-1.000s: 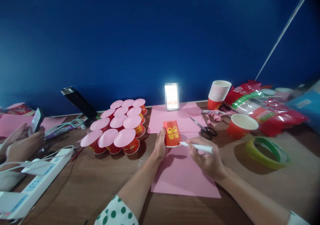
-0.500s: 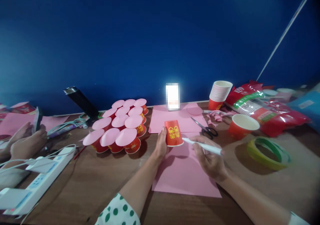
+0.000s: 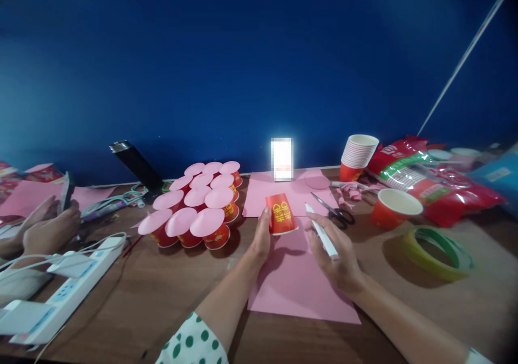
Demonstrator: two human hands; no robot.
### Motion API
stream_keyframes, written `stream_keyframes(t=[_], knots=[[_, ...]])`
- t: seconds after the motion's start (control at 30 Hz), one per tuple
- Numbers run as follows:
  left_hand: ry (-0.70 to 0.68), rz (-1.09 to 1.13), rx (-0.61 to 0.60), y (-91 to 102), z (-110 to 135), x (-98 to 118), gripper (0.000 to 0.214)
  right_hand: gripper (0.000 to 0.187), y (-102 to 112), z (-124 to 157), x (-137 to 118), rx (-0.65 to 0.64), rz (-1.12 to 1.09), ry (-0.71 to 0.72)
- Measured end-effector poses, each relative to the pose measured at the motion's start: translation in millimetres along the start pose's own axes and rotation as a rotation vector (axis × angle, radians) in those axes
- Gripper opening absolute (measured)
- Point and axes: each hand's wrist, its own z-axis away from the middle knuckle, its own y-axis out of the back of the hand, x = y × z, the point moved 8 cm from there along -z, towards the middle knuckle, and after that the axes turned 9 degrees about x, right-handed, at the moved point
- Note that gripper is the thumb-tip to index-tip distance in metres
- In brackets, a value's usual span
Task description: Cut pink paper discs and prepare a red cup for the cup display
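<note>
My left hand [image 3: 262, 237] grips a red paper cup [image 3: 281, 214] with yellow characters, held upside down and slightly tilted above a pink paper sheet [image 3: 299, 294]. A white pen [image 3: 324, 234] lies in the grasp of my right hand [image 3: 335, 256], its tip pointing up and left, apart from the cup. Just beyond that hand, scissors [image 3: 338, 214] with dark handles rest beside another pink sheet [image 3: 259, 194]. To the left stand several red cups [image 3: 217, 238], each topped by a pink paper disc [image 3: 207, 222].
At right are a cup stack [image 3: 360, 153], a single cup [image 3: 395, 207], a tape roll [image 3: 439, 253] and a red plastic bag [image 3: 441, 186]. A power strip [image 3: 73, 288], a black bottle [image 3: 135, 164] and another person's hands [image 3: 50, 226] are at left. A bright phone [image 3: 282, 159] stands behind.
The pen has swung from pointing at the cup's lower rim to a more upright angle, away from the cup. The cup has tilted a little in my left hand.
</note>
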Motion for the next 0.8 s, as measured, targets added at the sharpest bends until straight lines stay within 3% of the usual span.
stream_keyframes(t=[0.3, 0.8], knots=[[-0.042, 0.024, -0.097, -3.5, -2.8, 0.3, 0.043, 0.030, -4.5, 2.2, 3.1, -0.007, 0.034, 0.008], [-0.061, 0.022, -0.137, -4.4, -3.5, 2.7, 0.036, 0.033, -7.1, 3.8, 7.8, -0.018, 0.058, 0.009]])
